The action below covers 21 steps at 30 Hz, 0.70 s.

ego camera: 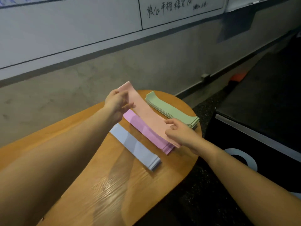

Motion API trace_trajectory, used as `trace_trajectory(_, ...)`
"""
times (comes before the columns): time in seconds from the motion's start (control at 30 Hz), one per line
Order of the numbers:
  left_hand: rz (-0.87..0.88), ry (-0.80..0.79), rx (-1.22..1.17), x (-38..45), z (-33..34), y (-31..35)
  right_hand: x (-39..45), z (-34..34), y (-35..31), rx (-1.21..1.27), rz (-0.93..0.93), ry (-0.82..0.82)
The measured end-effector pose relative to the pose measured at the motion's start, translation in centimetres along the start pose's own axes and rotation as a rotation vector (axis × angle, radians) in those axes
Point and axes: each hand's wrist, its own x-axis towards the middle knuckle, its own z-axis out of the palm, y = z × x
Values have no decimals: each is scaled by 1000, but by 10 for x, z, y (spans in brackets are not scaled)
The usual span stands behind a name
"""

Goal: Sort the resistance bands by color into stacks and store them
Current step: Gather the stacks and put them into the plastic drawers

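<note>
1. We see a counter (114, 185) of glossy, grained wood.
2. We see smooth, matt pink band (146, 111), green stack (172, 110), lilac stack (143, 129) and pale-blue stack (135, 145).
3. We see a rough, matt concrete wall (146, 62).

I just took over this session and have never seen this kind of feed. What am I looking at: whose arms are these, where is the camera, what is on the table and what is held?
There is no machine here: a person works with bare hands, filmed by one camera worn on their head, looking forward and down. The left hand and right hand each pinch one end of a light pink band, held stretched above the wooden table. Three stacks lie on the table: a green stack farthest away, a purple-pink stack in the middle under the held band, and a pale blue stack nearest.
</note>
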Motion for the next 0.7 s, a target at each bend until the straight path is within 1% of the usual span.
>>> trace_trajectory(0.1, -6, 62, 59, 28, 7, -13, 12, -10, 11, -51, -9, 59)
trace_trajectory(0.23, 20, 60, 128, 61, 11, -32, 28, -16, 25, -99, -38, 202)
trace_trajectory(0.33, 15, 67, 158, 82, 13, -45, 38, -17, 31, -153, -43, 277)
trace_trajectory(0.5, 33, 96, 335, 108, 19, -67, 49, -14, 39, -293, 31, 288)
trace_trajectory(0.7, 152, 55, 613, 120, 25, -83, 54, -10, 51, -431, 26, 304)
